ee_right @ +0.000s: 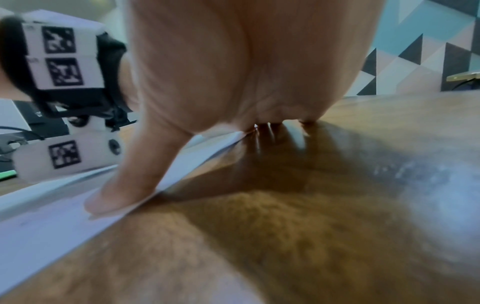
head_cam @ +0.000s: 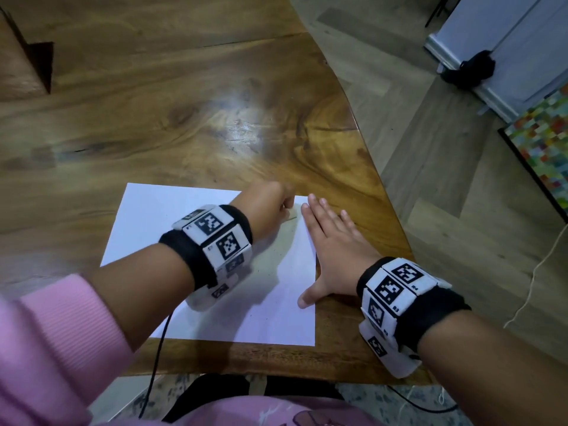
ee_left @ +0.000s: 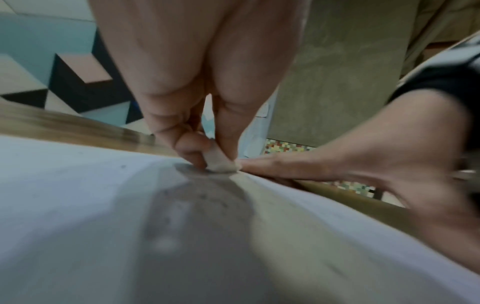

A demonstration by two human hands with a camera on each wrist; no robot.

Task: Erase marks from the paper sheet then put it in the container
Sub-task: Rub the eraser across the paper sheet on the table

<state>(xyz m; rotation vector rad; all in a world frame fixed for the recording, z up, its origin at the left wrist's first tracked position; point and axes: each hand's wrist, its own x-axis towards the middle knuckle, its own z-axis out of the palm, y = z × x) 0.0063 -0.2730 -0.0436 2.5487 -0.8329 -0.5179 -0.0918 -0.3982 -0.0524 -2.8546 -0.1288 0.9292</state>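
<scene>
A white paper sheet (head_cam: 159,229) lies on the wooden table (head_cam: 184,118) near its front right corner. My left hand (head_cam: 276,201) pinches a small pale eraser (ee_left: 221,162) and holds it against the sheet's far right corner, where a faint pencil mark (head_cam: 292,217) shows. In the head view the eraser is hidden by the hand. My right hand (head_cam: 332,238) lies flat with straight fingers over the sheet's right edge, thumb (ee_right: 122,189) pressing the paper (ee_right: 52,222), fingers partly on the table. No container is in view.
The table's right edge (head_cam: 378,186) runs close beside my right hand, with wood floor beyond. A colourful mosaic panel (head_cam: 544,142) and a white board stand on the floor at right. A black cable (head_cam: 158,355) hangs off the front edge.
</scene>
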